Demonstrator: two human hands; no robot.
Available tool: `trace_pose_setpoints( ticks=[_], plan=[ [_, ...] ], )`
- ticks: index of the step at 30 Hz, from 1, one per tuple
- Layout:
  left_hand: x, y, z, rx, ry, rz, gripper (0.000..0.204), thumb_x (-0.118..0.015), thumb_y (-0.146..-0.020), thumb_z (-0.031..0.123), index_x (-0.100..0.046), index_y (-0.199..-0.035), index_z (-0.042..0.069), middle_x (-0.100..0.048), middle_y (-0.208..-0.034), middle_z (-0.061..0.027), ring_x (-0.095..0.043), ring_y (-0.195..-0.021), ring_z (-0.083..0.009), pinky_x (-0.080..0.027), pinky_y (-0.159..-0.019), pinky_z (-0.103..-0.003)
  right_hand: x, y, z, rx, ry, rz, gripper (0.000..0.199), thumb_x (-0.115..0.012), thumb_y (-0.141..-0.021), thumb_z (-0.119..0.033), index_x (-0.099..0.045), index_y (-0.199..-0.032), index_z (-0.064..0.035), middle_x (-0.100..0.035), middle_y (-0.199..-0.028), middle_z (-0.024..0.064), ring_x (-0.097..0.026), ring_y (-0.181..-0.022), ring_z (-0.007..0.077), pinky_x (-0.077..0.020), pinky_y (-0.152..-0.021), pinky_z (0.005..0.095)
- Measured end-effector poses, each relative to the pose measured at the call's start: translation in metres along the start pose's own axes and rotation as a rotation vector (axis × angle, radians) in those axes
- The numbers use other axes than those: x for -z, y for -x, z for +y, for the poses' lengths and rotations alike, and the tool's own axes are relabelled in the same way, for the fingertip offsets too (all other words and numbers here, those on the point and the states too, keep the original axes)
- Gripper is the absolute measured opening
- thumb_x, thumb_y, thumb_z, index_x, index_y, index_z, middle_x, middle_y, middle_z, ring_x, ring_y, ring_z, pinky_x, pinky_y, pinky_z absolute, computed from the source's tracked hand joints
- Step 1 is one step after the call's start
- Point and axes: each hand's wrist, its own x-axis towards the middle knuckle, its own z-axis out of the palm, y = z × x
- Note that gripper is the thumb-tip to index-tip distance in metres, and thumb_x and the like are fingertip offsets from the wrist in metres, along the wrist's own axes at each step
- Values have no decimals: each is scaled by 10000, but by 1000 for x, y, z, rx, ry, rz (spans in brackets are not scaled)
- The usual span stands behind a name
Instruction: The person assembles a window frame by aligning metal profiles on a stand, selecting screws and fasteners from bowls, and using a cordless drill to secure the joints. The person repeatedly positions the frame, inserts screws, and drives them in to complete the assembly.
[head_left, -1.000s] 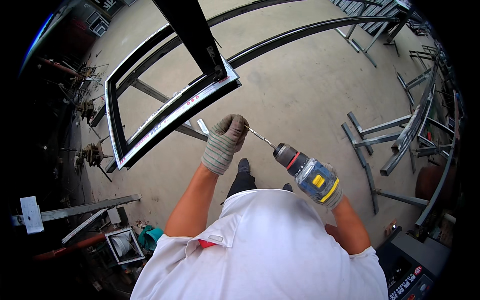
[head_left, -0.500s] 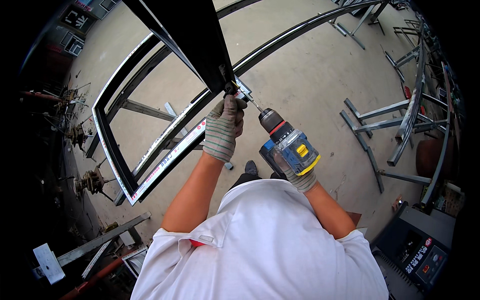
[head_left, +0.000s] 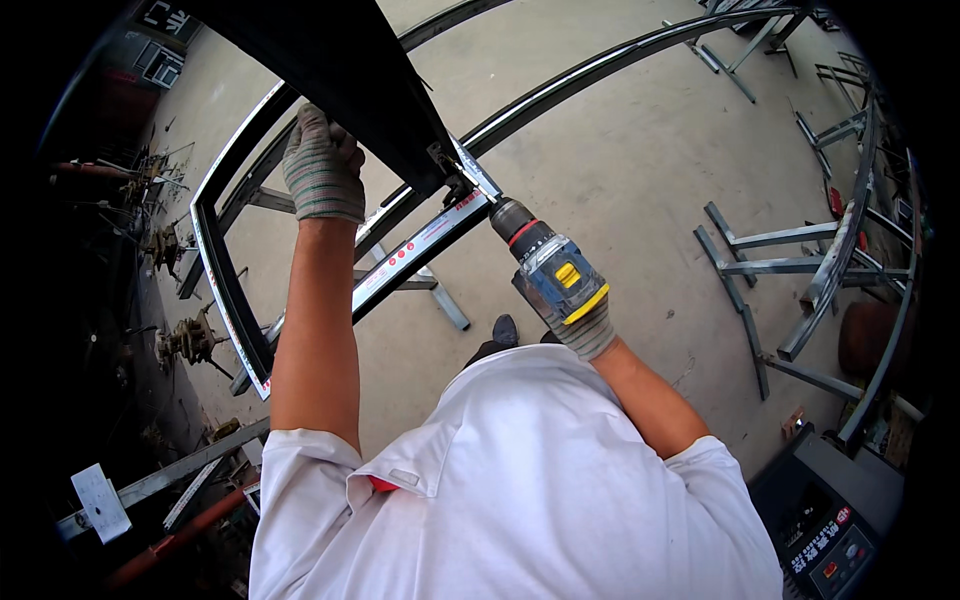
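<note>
Right hand [head_left: 590, 334] grips drill [head_left: 562, 272] | frame edge [head_left: 425, 240] near | floor [head_left: 620, 150] rightward

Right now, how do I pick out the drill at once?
Start at the white shirt in the lower middle. Up and slightly right, the gloved right hand grips the drill. Its yellow patches and red ring set it apart from the dark frame.

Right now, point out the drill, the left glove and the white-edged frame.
Drill [head_left: 549, 262]: head view, on its body.
Left glove [head_left: 324, 172]: head view, on its striped back.
White-edged frame [head_left: 420, 240]: head view, on its lower rail.
</note>
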Motion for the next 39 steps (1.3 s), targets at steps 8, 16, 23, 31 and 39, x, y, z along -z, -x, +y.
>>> trace_pose_setpoints(
  ticks=[8,16,23,31,39],
  plan=[
    [-9,-43,-7,-87,-16,36,323,-625,-1000,249,-598,-1242,36,-698,-1013,-84,-689,-798,-187,-573,-655,-305,-21,8,26,-184,-397,-177,398,-506,-992,-332,-513,-1383,-257,-572,-1378,-27,-569,-1238,149,-483,-1000,351],
    [1,-69,-22,-91,45,-145,317,-539,-1032,237,-594,-1246,10,-690,-1050,-107,-669,-924,-234,-563,-791,-345,-10,-2,6,-103,-72,-126,393,-529,-970,-334,-547,-1351,-238,-594,-1351,-18,-571,-1237,167,-474,-1016,371],
    [6,-72,-30,-2,90,-166,295,-476,-1053,242,-607,-1191,16,-680,-1040,-99,-653,-933,-232,-556,-792,-344,-18,-11,5,19,119,1,437,-661,-888,-296,-582,-1308,-202,-640,-1262,20,-609,-1168,201,-513,-959,353],
    [22,-92,-44,181,189,-560,198,-576,-1010,198,-663,-1084,36,-697,-947,-43,-670,-853,-185,-563,-773,-284,-26,-12,2,-95,-11,70,356,-702,-832,-254,-650,-1169,-153,-687,-1106,64,-659,-1016,263,-558,-859,382],
    [27,-105,-45,-73,-174,-881,163,-677,-950,128,-677,-1090,44,-704,-985,-16,-669,-895,-138,-556,-794,-263,-25,-9,-1,-100,49,42,356,-663,-856,-300,-653,-1189,-174,-682,-1124,52,-644,-1046,291,-532,-896,438]
  ],
)
